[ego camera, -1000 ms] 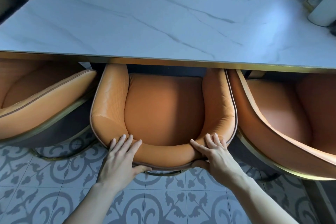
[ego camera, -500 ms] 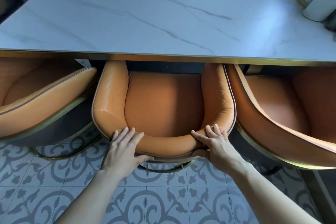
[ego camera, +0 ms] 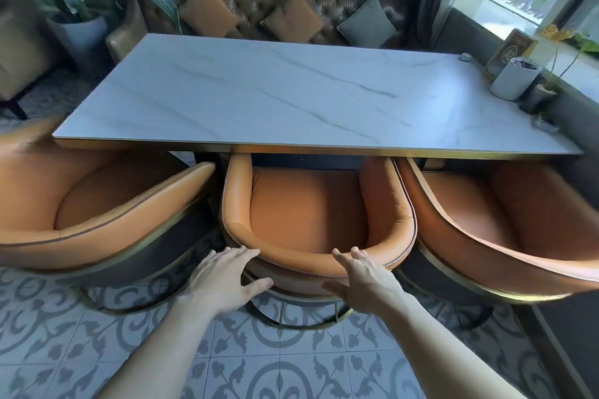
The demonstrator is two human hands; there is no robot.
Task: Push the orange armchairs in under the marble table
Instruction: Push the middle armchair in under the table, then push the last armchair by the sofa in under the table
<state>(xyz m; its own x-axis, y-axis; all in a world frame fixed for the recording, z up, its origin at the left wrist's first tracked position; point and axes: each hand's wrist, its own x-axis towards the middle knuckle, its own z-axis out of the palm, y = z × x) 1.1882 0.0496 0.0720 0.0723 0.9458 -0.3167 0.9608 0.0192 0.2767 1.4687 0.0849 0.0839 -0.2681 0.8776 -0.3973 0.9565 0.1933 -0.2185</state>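
Orange armchairs line the near long edge of the marble table (ego camera: 291, 97), three of them side by side. I have the middle armchair (ego camera: 311, 210) straight ahead of me; the front of its seat and the tips of its arms sit under the gold-trimmed table edge, while its curved back sticks out toward me. The left armchair (ego camera: 107, 204) is turned at an angle with its back rail slanting, and the right armchair (ego camera: 486, 214) is angled too, its rim just beside the middle one's right arm (the two look close to touching, though I cannot tell for sure).

My left hand (ego camera: 223, 282) is spread flat, fingers apart, at the left end of the middle chair's back; the fingertips reach the rim but I cannot tell if they press on it. My right hand (ego camera: 366, 278) is likewise splayed at the right part of the back, thumb low against the outer shell, gripping nothing. The hands are well apart from each other.

On the far right end of the tabletop stands a white cylindrical pot (ego camera: 515, 78). A tufted brown sofa (ego camera: 259, 6) with cushions runs behind the table, and patterned grey floor tiles (ego camera: 291, 366) lie under my arms.
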